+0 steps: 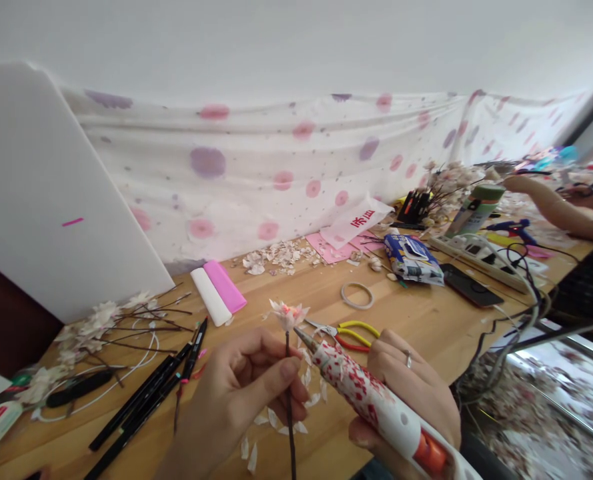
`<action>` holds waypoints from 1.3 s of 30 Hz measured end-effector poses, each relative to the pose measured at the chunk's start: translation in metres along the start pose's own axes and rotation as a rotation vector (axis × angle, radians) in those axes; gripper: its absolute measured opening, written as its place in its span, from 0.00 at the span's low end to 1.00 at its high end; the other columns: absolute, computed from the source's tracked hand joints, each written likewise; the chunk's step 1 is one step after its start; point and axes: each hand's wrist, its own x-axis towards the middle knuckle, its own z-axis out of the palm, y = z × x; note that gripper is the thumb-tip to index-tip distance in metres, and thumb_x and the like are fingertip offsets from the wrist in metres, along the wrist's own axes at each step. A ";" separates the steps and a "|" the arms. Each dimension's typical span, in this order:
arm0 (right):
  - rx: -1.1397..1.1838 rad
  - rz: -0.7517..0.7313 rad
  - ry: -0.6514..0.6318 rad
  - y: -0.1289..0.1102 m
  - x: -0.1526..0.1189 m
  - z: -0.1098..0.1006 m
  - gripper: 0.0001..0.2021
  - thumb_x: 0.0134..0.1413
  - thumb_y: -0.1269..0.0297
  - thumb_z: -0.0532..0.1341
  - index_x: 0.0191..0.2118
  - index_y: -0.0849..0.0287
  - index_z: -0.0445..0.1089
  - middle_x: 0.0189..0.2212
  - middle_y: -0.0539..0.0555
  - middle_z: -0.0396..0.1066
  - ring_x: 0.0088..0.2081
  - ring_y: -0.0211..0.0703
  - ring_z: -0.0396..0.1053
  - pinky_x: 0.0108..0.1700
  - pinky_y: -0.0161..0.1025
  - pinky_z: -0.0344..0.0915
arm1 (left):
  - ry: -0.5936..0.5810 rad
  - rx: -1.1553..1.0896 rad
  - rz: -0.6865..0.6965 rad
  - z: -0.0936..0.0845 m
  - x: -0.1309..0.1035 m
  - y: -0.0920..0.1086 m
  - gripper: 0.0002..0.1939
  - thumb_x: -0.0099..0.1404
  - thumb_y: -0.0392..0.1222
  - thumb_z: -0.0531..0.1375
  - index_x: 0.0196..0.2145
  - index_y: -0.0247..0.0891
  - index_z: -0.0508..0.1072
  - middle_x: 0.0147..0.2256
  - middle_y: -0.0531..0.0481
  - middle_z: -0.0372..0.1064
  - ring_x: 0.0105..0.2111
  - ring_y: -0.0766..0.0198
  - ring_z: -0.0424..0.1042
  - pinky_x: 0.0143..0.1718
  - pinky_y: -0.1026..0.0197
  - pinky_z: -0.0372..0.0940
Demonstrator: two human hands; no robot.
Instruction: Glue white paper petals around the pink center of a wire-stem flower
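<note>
In my left hand (246, 387) I pinch the dark stem of an artificial flower (289, 313), which stands upright with pale petals and an orange-pink centre. My right hand (411, 387) is wrapped round a glue gun (356, 380) with a red-and-white patterned body. Its metal nozzle points up to the left and lies close to the underside of the flower; whether they touch I cannot tell. Behind the nozzle lie pliers (359, 328) with yellow and red handles. Loose pale petals (271, 420) are scattered on the wooden table below my hands.
Black markers (139, 393) and finished-looking flower branches (106, 327) lie at left. A tape roll (357, 295), a blue packet (411, 257), a phone (471, 285) and a power strip (481, 260) with cables are at right. Another person's arm (556, 200) reaches in beyond a blue glue gun (516, 230).
</note>
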 end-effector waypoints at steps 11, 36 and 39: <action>-0.052 -0.032 -0.019 0.005 -0.003 -0.001 0.22 0.69 0.43 0.52 0.30 0.54 0.56 0.23 0.47 0.56 0.25 0.40 0.56 0.29 0.38 0.52 | 0.007 -0.006 -0.003 0.000 0.000 0.001 0.13 0.59 0.47 0.73 0.32 0.36 0.78 0.23 0.51 0.79 0.21 0.68 0.77 0.22 0.72 0.72; -0.017 0.000 -0.028 0.005 -0.001 0.001 0.23 0.69 0.42 0.53 0.30 0.55 0.57 0.22 0.48 0.59 0.26 0.40 0.57 0.31 0.39 0.54 | 0.003 0.005 0.000 -0.002 -0.002 0.000 0.14 0.60 0.48 0.72 0.33 0.35 0.78 0.23 0.52 0.79 0.20 0.68 0.78 0.22 0.72 0.71; 0.013 -0.002 -0.053 0.005 -0.002 0.001 0.21 0.69 0.43 0.53 0.31 0.55 0.58 0.23 0.48 0.59 0.27 0.41 0.57 0.32 0.40 0.55 | -0.001 0.015 -0.008 -0.002 -0.002 0.001 0.13 0.60 0.47 0.72 0.33 0.35 0.78 0.23 0.52 0.79 0.20 0.68 0.77 0.22 0.72 0.71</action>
